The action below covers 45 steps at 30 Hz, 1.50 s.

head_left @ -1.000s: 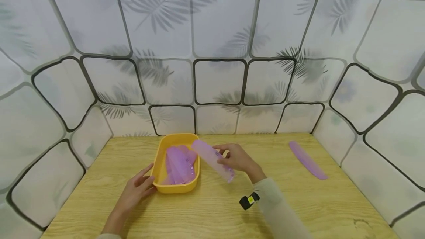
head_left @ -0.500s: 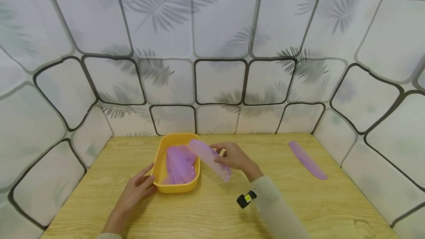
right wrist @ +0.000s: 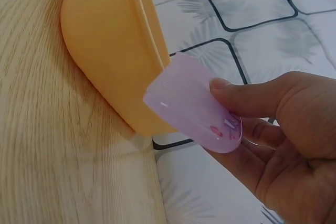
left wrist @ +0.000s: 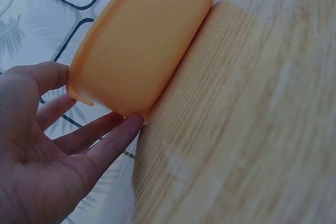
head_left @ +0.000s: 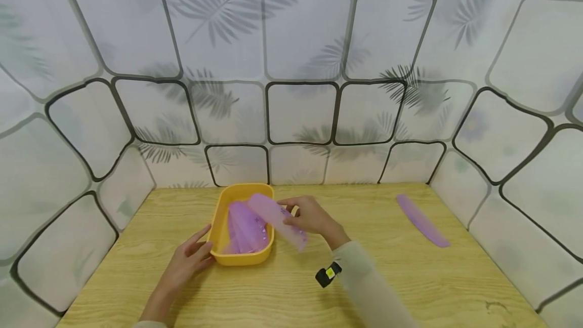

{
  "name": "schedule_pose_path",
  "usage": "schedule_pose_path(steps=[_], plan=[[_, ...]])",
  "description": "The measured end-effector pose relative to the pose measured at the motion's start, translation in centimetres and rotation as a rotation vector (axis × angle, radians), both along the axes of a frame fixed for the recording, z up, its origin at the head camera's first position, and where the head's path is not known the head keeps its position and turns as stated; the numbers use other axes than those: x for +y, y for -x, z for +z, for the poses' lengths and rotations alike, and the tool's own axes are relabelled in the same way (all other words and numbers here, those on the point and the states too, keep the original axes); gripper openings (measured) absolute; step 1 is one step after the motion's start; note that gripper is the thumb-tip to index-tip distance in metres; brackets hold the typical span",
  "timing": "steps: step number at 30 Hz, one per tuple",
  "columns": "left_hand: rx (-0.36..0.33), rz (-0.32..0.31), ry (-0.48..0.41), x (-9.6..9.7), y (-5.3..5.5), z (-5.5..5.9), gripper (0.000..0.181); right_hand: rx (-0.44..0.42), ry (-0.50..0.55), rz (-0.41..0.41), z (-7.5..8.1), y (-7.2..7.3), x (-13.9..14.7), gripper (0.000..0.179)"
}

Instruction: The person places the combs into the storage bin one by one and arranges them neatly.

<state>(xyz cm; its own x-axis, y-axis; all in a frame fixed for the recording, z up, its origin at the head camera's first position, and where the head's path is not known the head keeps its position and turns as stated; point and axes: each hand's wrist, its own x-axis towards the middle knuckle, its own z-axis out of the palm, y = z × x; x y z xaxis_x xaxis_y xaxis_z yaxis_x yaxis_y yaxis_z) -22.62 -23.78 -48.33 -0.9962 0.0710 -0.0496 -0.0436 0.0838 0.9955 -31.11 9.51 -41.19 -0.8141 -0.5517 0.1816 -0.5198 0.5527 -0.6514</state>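
My right hand (head_left: 311,216) pinches a translucent light-purple curved plastic piece (head_left: 275,214), rounded at one end with small printed marks. In the head view its far end reaches over the right rim of the yellow plastic basin (head_left: 241,260). Thumb and fingers hold this purple piece (right wrist: 186,100) near its printed end in the right wrist view. Several similar purple pieces (head_left: 246,232) lie overlapping in the basin. My left hand (head_left: 184,262) touches the basin's near left corner. In the left wrist view, the extended fingers (left wrist: 118,142) touch the basin's outer wall (left wrist: 142,40).
Another curved purple piece (head_left: 422,220) lies on the right side of the wood-grain table (head_left: 291,292). A patterned white backdrop (head_left: 300,110) stands behind the table and along both sides. A black strap with a yellow mark (head_left: 329,273) shows by my right wrist.
My right hand has moved left with the purple piece, whose far end now extends farther over the basin. My left hand and the basin have stayed in place.
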Motion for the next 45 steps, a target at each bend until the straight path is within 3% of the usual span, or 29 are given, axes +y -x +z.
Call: schedule_pose_path(steps=[19,31,40,45], plan=[[-0.002,-0.005,0.005,0.0,0.0,0.0,0.060,0.031,-0.046,-0.016,0.3,1.3,-2.7,0.045],[-0.009,0.001,0.008,0.1,0.1,0.1,0.059,-0.023,0.016,-0.027,-0.5,3.1,-3.7,0.045],[0.007,-0.014,0.001,-0.1,0.1,0.1,0.061,0.003,0.057,0.002,-0.6,3.9,-4.9,0.045],[0.021,-0.024,0.005,0.0,-0.1,0.2,0.061,0.025,0.069,-0.024,-1.0,4.4,-5.8,0.045]])
